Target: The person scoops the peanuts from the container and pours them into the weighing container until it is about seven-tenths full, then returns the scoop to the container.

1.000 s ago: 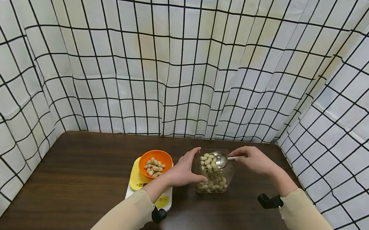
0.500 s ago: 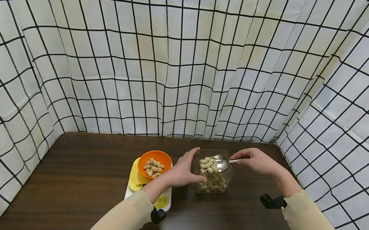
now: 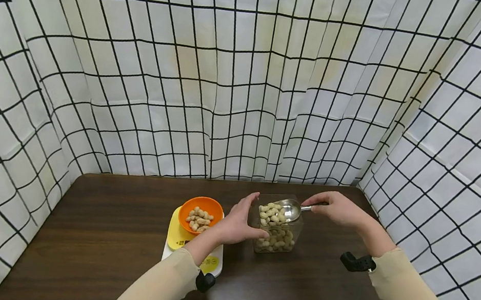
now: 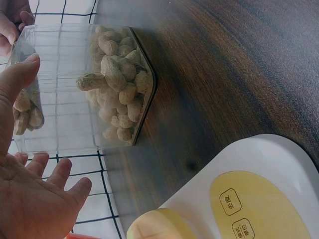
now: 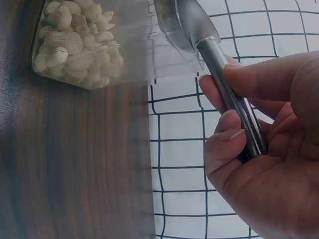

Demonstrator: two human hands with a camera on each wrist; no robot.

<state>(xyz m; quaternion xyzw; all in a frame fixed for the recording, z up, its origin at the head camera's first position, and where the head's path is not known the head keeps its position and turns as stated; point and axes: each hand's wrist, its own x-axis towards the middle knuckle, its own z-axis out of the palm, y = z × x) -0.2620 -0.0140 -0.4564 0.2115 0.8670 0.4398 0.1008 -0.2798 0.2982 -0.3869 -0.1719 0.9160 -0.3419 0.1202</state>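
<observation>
A clear plastic container [image 3: 275, 246] with unshelled peanuts [image 4: 119, 84] stands on the table. My left hand [image 3: 238, 225] holds its left side, thumb near the rim, the other fingers spread along the far side. In the left wrist view some of those fingertips stand apart from the wall. My right hand [image 3: 336, 208] grips the handle of a metal scoop [image 3: 291, 210]. Peanuts lie in the tilted scoop, which is at the container's mouth. Left of the container, an orange bowl [image 3: 185, 209] with several peanuts sits on a yellow and white kitchen scale [image 3: 174, 231].
The dark wooden table [image 3: 105, 244] extends on both sides of these things. White curtains with a black grid [image 3: 249, 94] hang behind the table and at its sides. My left forearm crosses over part of the scale.
The scoop and right hand have shifted very slightly right, and the scoop's tilt has changed a little. My left hand keeps its place on the container.
</observation>
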